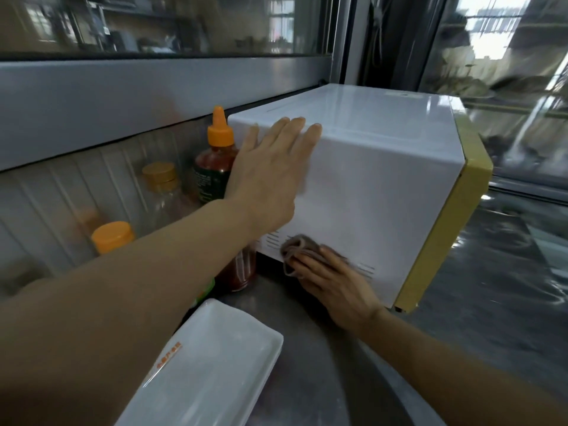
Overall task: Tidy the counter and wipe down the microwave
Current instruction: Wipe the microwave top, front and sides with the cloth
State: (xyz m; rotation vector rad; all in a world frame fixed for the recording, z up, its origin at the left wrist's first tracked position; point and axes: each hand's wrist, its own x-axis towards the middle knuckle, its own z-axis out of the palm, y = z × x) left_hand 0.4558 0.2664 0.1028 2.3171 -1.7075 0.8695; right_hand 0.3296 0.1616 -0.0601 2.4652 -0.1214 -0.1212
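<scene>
I have the white microwave (384, 179) sitting on the grey counter (322, 358), turned so its plain side panel faces me and its yellow front edge points off to the right. My left hand (270, 176) lies flat against the upper part of that side panel, fingers straight and close together, their tips reaching the top edge of the casing, the thumb set a little apart toward the back corner. My right hand (335, 284) is low on the same panel, at the row of vent slots near the bottom edge, pressing a bunched brown-grey cloth (296, 250) against the metal; the fingers lie over the cloth with part of it bulging out above and to the left of them, and I cannot tell how tightly they curl because the back of the hand hides them. Just behind the microwave's rear corner stands a red sauce bottle (215, 167) with an orange nozzle cap, touching or nearly touching the casing. Further left along the ribbed wall are a clear bottle (163, 186) with an orange lid and another orange-lidded container (112, 236), both blurred. A white rectangular tray (212, 364) with small orange print lies on the counter below my left forearm.
</scene>
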